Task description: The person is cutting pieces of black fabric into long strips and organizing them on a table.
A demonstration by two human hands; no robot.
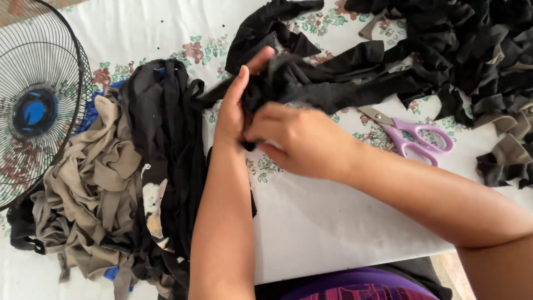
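My left hand [236,105] and my right hand [297,139] meet at the middle of the view, both gripping a black fabric strip [333,83] that trails up and to the right over the flowered cloth. The left thumb and fingers pinch the strip's bunched end from the left. From the right, the other hand's fingers curl around the same bunch. The strip's far end runs into a big pile of black fabric pieces [472,50] at the top right.
Purple-handled scissors [413,136] lie shut just right of my hands. A heap of black and tan fabric strips [122,172] lies at the left. A black wire fan guard with a blue hub [33,111] stands at the far left. The white flowered tablecloth [327,222] covers the surface.
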